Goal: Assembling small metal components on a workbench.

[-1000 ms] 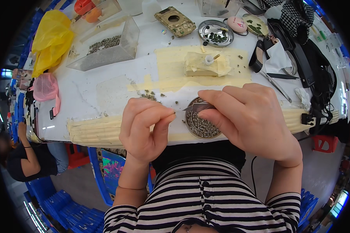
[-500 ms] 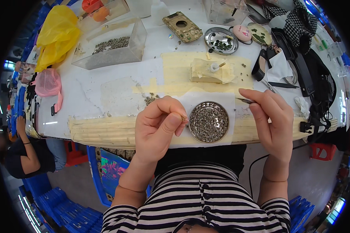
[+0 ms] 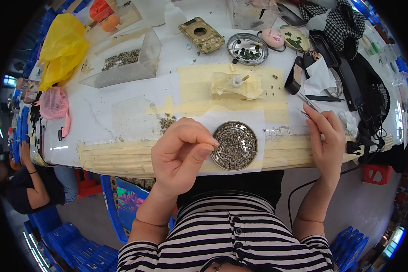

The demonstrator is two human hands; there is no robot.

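My left hand is closed in a pinch at the left rim of a round metal dish. What its thumb and finger hold is too small to make out. Inside the dish lie many small grey metal-looking pieces. To the right of the dish my right hand grips a thin pointed metal tool that looks like tweezers, its tip pointing up and left. Beyond the dish stands a tape-covered block bearing a small white cup with a thin stick in it.
Loose small pieces lie left of the dish. A clear bin, a camouflage-patterned part and a metal plate of dark green bits stand farther back. Straps and a black bag crowd the right. Another person sits far left.
My right hand has moved slightly right and down with the tool, away from the dish. My left hand stays pinched at the dish's left rim. The whole view has shifted slightly.
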